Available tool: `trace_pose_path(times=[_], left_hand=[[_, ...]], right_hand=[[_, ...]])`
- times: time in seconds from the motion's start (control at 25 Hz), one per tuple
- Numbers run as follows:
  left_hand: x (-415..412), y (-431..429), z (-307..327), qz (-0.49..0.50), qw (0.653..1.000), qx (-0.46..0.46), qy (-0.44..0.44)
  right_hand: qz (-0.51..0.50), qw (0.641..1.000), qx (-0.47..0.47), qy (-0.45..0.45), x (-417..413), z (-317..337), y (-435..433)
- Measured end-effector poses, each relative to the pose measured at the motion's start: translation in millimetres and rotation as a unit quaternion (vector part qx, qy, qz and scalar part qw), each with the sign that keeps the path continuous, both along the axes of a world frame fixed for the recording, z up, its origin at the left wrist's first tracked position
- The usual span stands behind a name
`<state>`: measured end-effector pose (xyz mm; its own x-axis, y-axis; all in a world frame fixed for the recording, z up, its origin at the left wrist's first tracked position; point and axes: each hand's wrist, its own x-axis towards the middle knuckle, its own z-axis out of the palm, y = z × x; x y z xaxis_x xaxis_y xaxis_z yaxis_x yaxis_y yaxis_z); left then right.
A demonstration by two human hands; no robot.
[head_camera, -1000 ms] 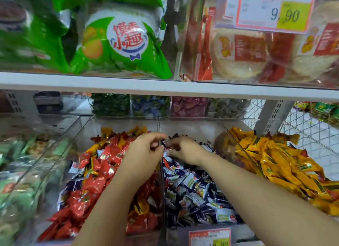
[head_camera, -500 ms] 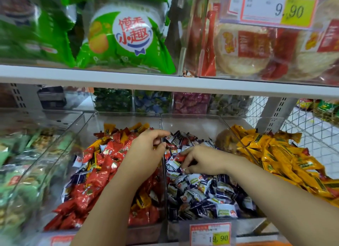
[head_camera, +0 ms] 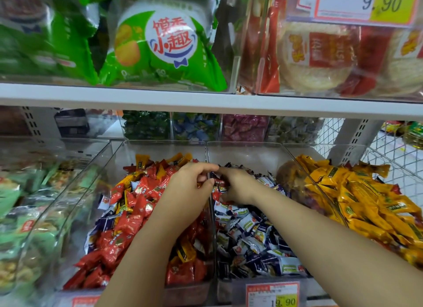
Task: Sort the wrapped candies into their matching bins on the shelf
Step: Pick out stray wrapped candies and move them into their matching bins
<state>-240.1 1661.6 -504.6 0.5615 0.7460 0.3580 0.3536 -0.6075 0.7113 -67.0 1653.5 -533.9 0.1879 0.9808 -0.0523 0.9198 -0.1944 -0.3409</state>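
Two hands meet over the clear divider (head_camera: 211, 224) that separates the red-candy bin (head_camera: 119, 160) from the blue-and-white-candy bin (head_camera: 245, 153).

Left hand (head_camera: 186, 187): at 9 o'clock of the divider top. Fingers curled, thumb tip close under the forefinger; whether they hold a wrapper cannot be told.

Right hand (head_camera: 239, 185): at 3 o'clock of the divider top. Fingers curled down into the blue-and-white candies (head_camera: 249, 235); what they hold cannot be told.

One red wrapper (head_camera: 220, 182) shows between the hands, on the blue-and-white side. Red candies (head_camera: 128, 217), mixed with some yellow and blue ones, lie at 7 o'clock of the hands. Yellow candies (head_camera: 366, 203) lie at 3 o'clock.
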Motion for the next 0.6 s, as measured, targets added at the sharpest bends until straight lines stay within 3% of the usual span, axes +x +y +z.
trace_pose_path(times=[0.32, 0.44, 0.6], left_hand=[[1, -3, 2, 0.0, 1.0, -0.001, 0.004], [0, -5, 3, 0.002, 1.0, -0.003, 0.003], [-5, -10, 5, 0.001, 1.0, 0.004, 0.012]], right_hand=[[-0.029, 0.998, -0.002, 0.051, -2, 7, -5], [-0.034, 0.994, 0.013, 0.102, 0, 10, -14], [-0.043, 0.993, 0.049, 0.103, 1, 16, -28]])
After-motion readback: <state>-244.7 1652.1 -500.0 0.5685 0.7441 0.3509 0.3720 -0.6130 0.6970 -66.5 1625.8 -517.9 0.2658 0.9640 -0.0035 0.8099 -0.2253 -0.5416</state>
